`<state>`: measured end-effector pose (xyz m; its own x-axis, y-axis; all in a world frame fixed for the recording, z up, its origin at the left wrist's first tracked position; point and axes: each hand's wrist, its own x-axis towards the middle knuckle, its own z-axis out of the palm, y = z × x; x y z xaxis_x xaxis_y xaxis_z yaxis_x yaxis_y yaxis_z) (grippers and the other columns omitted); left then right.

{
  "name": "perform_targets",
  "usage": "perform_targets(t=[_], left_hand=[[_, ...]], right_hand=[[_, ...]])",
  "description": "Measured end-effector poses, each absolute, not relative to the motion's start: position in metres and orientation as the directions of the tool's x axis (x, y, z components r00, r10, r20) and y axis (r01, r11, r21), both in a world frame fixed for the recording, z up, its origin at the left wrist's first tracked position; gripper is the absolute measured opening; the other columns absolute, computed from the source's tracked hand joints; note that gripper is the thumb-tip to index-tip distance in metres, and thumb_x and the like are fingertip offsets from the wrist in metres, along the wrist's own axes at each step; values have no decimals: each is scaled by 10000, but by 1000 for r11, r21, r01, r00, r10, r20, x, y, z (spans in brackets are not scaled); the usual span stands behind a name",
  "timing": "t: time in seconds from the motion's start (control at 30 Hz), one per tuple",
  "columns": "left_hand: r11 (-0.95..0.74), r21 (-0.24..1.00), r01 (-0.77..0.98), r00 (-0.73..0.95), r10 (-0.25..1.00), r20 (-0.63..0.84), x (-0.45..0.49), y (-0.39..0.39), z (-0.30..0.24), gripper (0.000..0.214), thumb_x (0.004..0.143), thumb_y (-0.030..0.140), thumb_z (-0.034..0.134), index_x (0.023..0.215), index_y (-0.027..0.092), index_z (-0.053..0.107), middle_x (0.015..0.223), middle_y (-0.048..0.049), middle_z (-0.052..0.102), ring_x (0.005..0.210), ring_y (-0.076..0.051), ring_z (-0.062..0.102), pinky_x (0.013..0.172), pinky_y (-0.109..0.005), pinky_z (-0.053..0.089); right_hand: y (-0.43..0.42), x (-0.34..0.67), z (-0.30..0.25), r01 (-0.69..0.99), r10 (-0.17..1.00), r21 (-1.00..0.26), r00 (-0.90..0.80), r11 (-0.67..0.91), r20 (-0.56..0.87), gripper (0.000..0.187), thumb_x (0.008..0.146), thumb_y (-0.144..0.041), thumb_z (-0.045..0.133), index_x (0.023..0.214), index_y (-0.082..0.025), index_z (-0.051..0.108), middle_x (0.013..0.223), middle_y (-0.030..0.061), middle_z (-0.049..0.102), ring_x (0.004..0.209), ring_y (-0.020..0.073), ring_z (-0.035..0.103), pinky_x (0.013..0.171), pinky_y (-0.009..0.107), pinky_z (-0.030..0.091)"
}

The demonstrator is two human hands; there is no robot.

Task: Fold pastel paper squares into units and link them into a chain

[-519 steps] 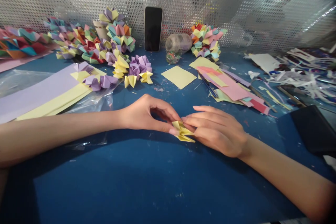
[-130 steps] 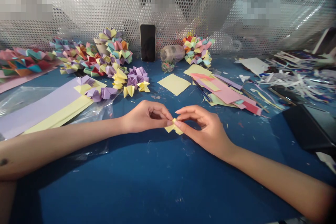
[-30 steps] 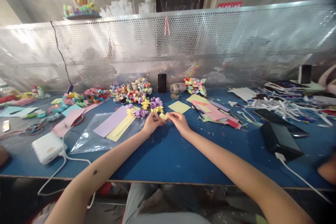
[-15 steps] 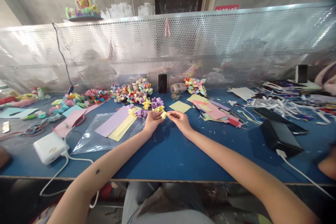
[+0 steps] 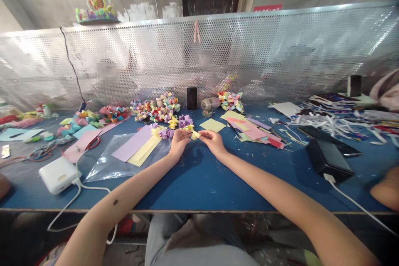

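Both my hands meet over the blue table (image 5: pixel 193 183) and pinch a small folded yellow paper piece (image 5: pixel 195 135) between them. My left hand (image 5: pixel 179 143) grips its left side with closed fingers. My right hand (image 5: pixel 212 141) holds its right side in a pinch. Just beyond lie yellow and purple folded pieces (image 5: pixel 182 121) and a flat yellow paper square (image 5: pixel 213 125).
Purple and yellow paper strips (image 5: pixel 137 149) lie on a plastic bag at the left, beside a white charger box (image 5: pixel 57 174) with cable. Coloured folded chains (image 5: pixel 156 110), an upright phone (image 5: pixel 191 97), a jar (image 5: pixel 209 103), a paper stack (image 5: pixel 255 133), a black box (image 5: pixel 327 160). Perforated metal screen (image 5: pixel 249 58) behind.
Since the older close-up frames the view has pulled far back and up, showing the whole table. Over the last second my hands with the yellow piece have barely moved.
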<state>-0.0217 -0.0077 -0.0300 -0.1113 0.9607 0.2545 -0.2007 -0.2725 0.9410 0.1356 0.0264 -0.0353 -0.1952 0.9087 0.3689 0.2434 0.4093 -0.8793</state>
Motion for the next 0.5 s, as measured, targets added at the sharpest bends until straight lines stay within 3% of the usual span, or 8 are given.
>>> perform_targets(t=[0.27,0.37,0.43,0.5], left_hand=[[-481,875,57,73,876,477,-15,-41,-2,225,709,105,582,906,183,506,1095,-78,569,1060,-197,544,810,-279,465],[-551,828,106,374,793,481,-20,-81,26,186,679,148,671,845,193,601,992,-58,616,959,-203,586,763,-280,495],[-684,702,198,777,546,312,-26,-112,38,137,792,259,606,924,226,617,1019,-55,609,951,-180,584,770,-284,509],[-708,672,215,853,472,223,-32,-140,44,166,870,315,519,987,237,607,1063,-59,594,923,-154,579,771,-289,515]], right_hand=[[25,136,-36,286,919,-874,-162,393,360,265,888,-325,526,1073,-139,558,1036,58,596,872,155,599,749,346,518],[24,137,-34,318,913,-856,-136,407,384,225,879,-323,535,994,-135,581,927,36,616,750,123,597,667,294,516],[25,138,-31,342,900,-833,-126,434,417,178,846,-305,555,903,-147,612,837,20,631,649,115,580,604,269,497],[28,139,-28,370,876,-796,-136,479,463,128,796,-274,574,805,-164,638,792,18,635,601,120,563,581,267,477]])
